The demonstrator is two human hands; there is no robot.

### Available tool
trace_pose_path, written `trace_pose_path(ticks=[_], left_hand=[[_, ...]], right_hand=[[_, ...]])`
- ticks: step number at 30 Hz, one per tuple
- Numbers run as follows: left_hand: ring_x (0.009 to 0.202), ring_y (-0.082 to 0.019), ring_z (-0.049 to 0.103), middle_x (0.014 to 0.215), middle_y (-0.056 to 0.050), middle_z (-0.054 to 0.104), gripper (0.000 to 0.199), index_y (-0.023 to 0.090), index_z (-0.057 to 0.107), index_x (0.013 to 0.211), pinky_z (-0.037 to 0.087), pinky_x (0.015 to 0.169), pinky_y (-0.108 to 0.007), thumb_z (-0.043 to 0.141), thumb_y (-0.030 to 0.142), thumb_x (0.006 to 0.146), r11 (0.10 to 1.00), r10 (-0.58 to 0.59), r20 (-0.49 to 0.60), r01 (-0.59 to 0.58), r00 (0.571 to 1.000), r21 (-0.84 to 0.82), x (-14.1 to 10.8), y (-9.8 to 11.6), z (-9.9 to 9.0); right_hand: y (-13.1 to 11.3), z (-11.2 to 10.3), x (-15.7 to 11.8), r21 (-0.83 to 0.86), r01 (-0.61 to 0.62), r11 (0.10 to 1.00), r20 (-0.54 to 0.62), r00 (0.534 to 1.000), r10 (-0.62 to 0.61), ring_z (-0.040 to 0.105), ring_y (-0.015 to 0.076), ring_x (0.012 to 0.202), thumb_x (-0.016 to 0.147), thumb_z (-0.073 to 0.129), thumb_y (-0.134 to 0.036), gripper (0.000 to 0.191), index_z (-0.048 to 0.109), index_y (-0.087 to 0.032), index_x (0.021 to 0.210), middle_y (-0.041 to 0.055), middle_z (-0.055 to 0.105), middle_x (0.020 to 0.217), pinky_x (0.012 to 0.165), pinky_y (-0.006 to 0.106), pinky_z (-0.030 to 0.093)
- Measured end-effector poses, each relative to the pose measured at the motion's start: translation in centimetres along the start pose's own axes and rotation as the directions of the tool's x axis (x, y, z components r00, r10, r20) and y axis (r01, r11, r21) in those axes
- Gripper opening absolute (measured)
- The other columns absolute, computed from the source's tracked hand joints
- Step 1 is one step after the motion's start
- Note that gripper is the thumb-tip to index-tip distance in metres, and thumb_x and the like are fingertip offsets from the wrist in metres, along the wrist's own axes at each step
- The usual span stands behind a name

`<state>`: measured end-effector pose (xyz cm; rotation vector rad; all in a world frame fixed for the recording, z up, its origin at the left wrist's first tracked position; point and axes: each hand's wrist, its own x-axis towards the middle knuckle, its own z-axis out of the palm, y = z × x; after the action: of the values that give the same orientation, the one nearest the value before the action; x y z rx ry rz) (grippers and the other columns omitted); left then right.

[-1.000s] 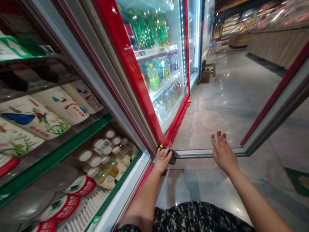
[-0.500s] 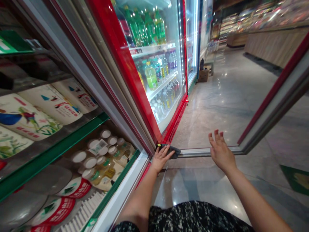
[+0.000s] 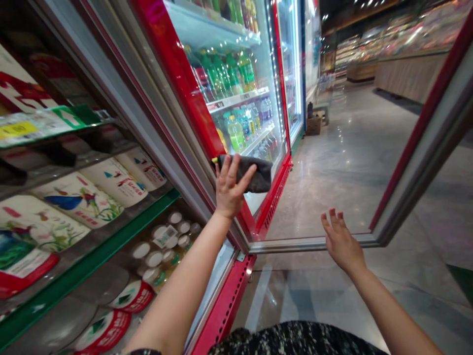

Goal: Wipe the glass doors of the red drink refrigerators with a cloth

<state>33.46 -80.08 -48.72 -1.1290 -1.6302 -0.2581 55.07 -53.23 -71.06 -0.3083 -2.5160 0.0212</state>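
Note:
A dark grey cloth (image 3: 260,175) lies flat against the glass door under my left hand (image 3: 229,190), near the door's hinge side. The fingers of that hand are spread over the cloth and press it to the pane. My right hand (image 3: 343,244) is at the bottom rail of the open glass door (image 3: 314,244), its fingers apart and raised against the glass, with nothing in it. Through the pane shows a red-framed fridge with bottles.
At the left, an open cooler holds cartons (image 3: 79,199), white-capped bottles (image 3: 162,256) and large red-labelled bottles (image 3: 107,328) on green-edged shelves (image 3: 92,256). A cardboard box (image 3: 314,125) stands on the floor farther off. Wood-sided counters (image 3: 410,76) are at the back right.
My left hand has moved up the glass from the bottom rail, and the cloth has gone with it. My right hand stays by the bottom rail. The view has shifted slightly.

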Motion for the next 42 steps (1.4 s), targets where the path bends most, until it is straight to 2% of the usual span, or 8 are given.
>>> trace_pose_path(ticks=[3, 8, 12, 16, 23, 32, 37, 42], left_hand=[[0.157, -0.029, 0.012, 0.17, -0.004, 0.017, 0.072, 0.033, 0.034, 0.157, 0.016, 0.126, -0.06, 0.049, 0.005, 0.092, 0.999, -0.051, -0.03, 0.051, 0.998, -0.005, 0.3, 0.4, 0.2], [0.156, -0.026, 0.018, 0.159, -0.006, 0.044, 0.059, 0.028, 0.048, 0.149, 0.007, 0.129, -0.052, 0.06, 0.023, 0.092, 0.992, 0.123, 0.131, -0.119, 0.984, -0.034, -9.3, 5.6, 2.5], [0.148, -0.013, 0.037, 0.153, 0.005, 0.052, 0.046, 0.04, 0.053, 0.143, 0.012, 0.13, -0.039, 0.058, 0.03, 0.098, 0.922, 0.384, 0.326, -0.342, 0.864, -0.181, -14.0, 6.6, 2.7], [0.147, -0.011, 0.038, 0.155, 0.005, 0.049, 0.049, 0.04, 0.051, 0.144, 0.015, 0.129, -0.037, 0.055, 0.02, 0.099, 0.899, 0.434, 0.285, -0.391, 0.855, -0.199, -9.1, 4.2, 1.7], [0.156, -0.033, 0.011, 0.169, -0.005, 0.022, 0.072, 0.04, 0.036, 0.155, 0.01, 0.125, -0.067, 0.055, 0.008, 0.094, 0.998, -0.056, 0.082, 0.057, 0.995, -0.017, 4.2, 6.8, 3.3], [0.147, -0.017, 0.04, 0.153, 0.004, 0.052, 0.047, 0.035, 0.052, 0.143, 0.013, 0.13, -0.046, 0.056, 0.018, 0.099, 0.844, 0.528, 0.15, -0.496, 0.836, -0.205, -3.5, 10.9, 5.3], [0.153, -0.019, 0.028, 0.158, 0.0, 0.045, 0.053, 0.036, 0.049, 0.146, 0.011, 0.13, -0.049, 0.057, 0.015, 0.098, 0.925, 0.367, 0.1, -0.353, 0.925, -0.138, 2.2, 10.0, 4.6], [0.155, -0.027, 0.017, 0.166, -0.002, 0.027, 0.063, 0.04, 0.041, 0.152, 0.002, 0.127, -0.061, 0.054, 0.014, 0.097, 0.973, 0.177, 0.094, -0.16, 0.98, -0.168, 8.7, 17.4, 8.4]], right_hand=[[-0.1, -0.1, 0.0, -0.005, 0.0, 1.0, 0.001, 1.0, 0.0, 0.024, 0.0358, 0.152, 0.091, 0.053, -0.008, 0.103, -0.022, -0.036, 0.157, -0.0001, -0.012, 0.168, 0.105, 0.047, 0.055], [0.2, -0.2, 0.1, 0.007, 0.011, 1.0, 0.006, 1.0, -0.011, 0.021, 0.0353, 0.153, 0.09, 0.052, -0.007, 0.103, -0.022, -0.035, 0.157, 0.0028, -0.01, 0.169, 0.108, 0.049, 0.052], [0.1, -0.2, 0.2, 0.031, 0.012, 0.999, 0.014, 1.0, -0.012, 0.021, 0.0358, 0.153, 0.09, 0.051, -0.006, 0.102, -0.022, -0.034, 0.156, 0.0053, -0.007, 0.169, 0.109, 0.05, 0.051], [-0.1, -0.3, 0.4, 0.052, 0.002, 0.999, 0.006, 1.0, -0.002, 0.023, 0.0368, 0.152, 0.09, 0.05, -0.004, 0.102, -0.022, -0.034, 0.156, 0.0076, -0.004, 0.169, 0.111, 0.052, 0.048], [-0.1, -0.1, 0.5, 0.121, 0.004, 0.993, -0.012, 1.0, -0.003, 0.019, 0.0344, 0.154, 0.086, 0.05, -0.001, 0.104, -0.018, -0.034, 0.158, 0.0058, -0.002, 0.17, 0.114, 0.05, 0.046], [2.7, -2.3, 0.4, 0.261, 0.053, 0.964, 0.072, 0.995, -0.074, 0.018, 0.0253, 0.155, 0.08, 0.037, 0.008, 0.093, 0.017, -0.029, 0.162, 0.008, 0.024, 0.168, 0.119, 0.052, 0.039], [3.8, -3.9, 0.2, 0.295, 0.047, 0.954, 0.075, 0.995, -0.072, 0.019, 0.0252, 0.155, 0.079, 0.037, 0.007, 0.086, 0.032, -0.025, 0.158, 0.0065, 0.031, 0.165, 0.119, 0.053, 0.038], [4.9, -4.2, 0.5, 0.327, 0.064, 0.943, 0.022, 0.997, -0.075, 0.037, 0.0232, 0.149, 0.078, 0.035, 0.01, 0.077, 0.053, -0.021, 0.146, 0.0084, 0.045, 0.158, 0.116, 0.05, 0.042]])
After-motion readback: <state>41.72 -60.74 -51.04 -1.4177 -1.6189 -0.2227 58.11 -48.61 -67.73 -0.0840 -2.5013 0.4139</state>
